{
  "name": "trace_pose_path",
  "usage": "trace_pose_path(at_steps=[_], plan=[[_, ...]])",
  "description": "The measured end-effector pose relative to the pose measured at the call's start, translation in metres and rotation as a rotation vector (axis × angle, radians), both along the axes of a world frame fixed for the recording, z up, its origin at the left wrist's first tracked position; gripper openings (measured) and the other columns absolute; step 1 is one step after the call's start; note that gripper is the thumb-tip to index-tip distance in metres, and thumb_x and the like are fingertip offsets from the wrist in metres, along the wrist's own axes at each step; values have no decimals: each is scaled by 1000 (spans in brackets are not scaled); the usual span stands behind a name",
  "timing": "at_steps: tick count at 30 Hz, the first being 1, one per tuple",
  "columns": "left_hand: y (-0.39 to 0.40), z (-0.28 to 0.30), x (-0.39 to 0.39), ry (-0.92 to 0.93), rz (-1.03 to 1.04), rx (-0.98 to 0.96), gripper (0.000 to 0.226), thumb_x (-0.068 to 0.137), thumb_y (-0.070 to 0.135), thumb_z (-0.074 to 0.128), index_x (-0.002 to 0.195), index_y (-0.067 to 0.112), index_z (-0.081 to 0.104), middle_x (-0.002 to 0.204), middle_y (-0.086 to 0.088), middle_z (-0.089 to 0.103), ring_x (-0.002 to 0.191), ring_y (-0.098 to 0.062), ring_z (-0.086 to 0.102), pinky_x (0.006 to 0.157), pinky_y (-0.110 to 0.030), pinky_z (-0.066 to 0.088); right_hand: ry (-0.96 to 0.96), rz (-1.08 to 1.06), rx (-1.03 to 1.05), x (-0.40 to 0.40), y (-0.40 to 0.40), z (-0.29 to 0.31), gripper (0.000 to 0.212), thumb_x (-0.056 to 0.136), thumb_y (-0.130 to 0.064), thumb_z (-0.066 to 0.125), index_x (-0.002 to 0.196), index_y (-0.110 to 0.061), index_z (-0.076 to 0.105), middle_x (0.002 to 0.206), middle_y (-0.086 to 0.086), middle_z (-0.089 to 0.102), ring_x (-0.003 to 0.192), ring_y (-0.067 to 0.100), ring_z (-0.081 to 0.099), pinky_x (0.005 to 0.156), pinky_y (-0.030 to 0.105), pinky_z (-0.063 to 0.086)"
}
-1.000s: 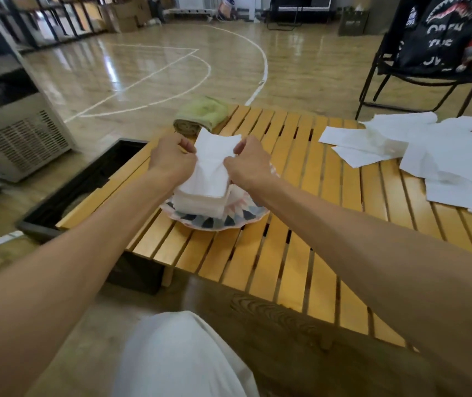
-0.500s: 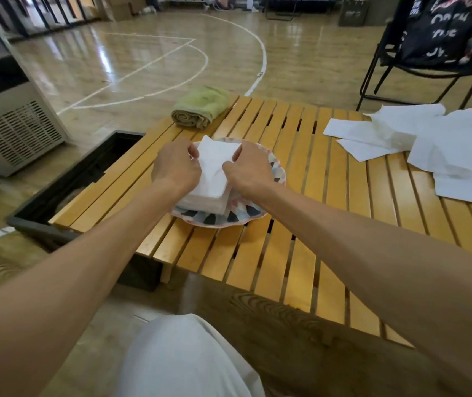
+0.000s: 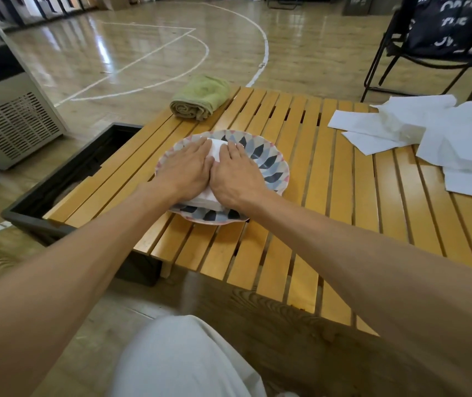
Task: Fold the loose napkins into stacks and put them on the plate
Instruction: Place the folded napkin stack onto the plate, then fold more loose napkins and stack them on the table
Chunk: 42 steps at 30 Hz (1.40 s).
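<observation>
Left hand (image 3: 184, 167) flat, fingers straight and together, palm down on the stack (image 3: 204, 200). Right hand (image 3: 236, 171) likewise flat, pressed on the same stack, thumb side touching the left. Neither curls round anything.

Stack: folded white paper napkins, squared edges showing between and below the hands, lying on the plate (image 3: 275, 167). Plate round, scalloped rim, dark and pale leaf pattern, near the table's (image 3: 315, 224) left edge.

Table: glossy yellow wooden slats with gaps between. Loose napkins (image 3: 444, 138), thin, flat and creased, overlap at the far right corner. Rolled towel (image 3: 200, 98), green, nubby cloth, at the far left corner.
</observation>
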<state>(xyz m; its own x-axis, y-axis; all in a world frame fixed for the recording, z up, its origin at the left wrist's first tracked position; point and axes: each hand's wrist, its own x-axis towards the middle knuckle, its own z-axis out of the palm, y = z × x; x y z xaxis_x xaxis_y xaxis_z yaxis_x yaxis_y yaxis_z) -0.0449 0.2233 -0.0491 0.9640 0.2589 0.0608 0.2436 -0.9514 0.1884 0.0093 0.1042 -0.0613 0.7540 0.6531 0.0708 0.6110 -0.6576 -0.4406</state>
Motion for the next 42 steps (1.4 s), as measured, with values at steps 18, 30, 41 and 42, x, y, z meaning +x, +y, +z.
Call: trace_pose_path(at_steps=[18, 30, 41, 42], plan=[[4, -5, 4, 99, 5, 11, 58, 107, 33, 18, 157, 7, 4, 165, -10, 2, 152, -20, 3, 124, -38, 8, 41, 6, -79, 2, -1, 0, 60, 108, -38, 16, 159, -10, 4, 168, 7, -2, 154, 21, -4, 125, 45, 2], [-13, 13, 1, 94, 35, 198, 54, 106, 35, 21, 156, 13, 14, 165, -7, 10, 152, -24, 4, 123, -44, 5, 33, 28, -52, 4, -13, 15, 58, 107, -35, 29, 158, -9, 17, 167, 8, 12, 154, 22, 5, 125, 46, 4], [-197, 10, 71, -117, -326, 16, 44, 101, 16, 39, 145, 10, 38, 150, -9, 41, 143, -28, 27, 117, -40, 21, -63, -268, -13, 46, -229, 37, 38, 97, -13, 39, 132, -9, 54, 134, 11, 57, 122, 31, 52, 97, 40, 42], [-216, 7, 81, -104, -359, -4, 42, 101, 17, 39, 143, 10, 40, 147, -9, 44, 139, -27, 32, 114, -39, 25, -61, -326, -29, 56, -254, 35, 38, 96, -13, 40, 131, -10, 55, 133, 11, 57, 121, 31, 53, 97, 40, 44]])
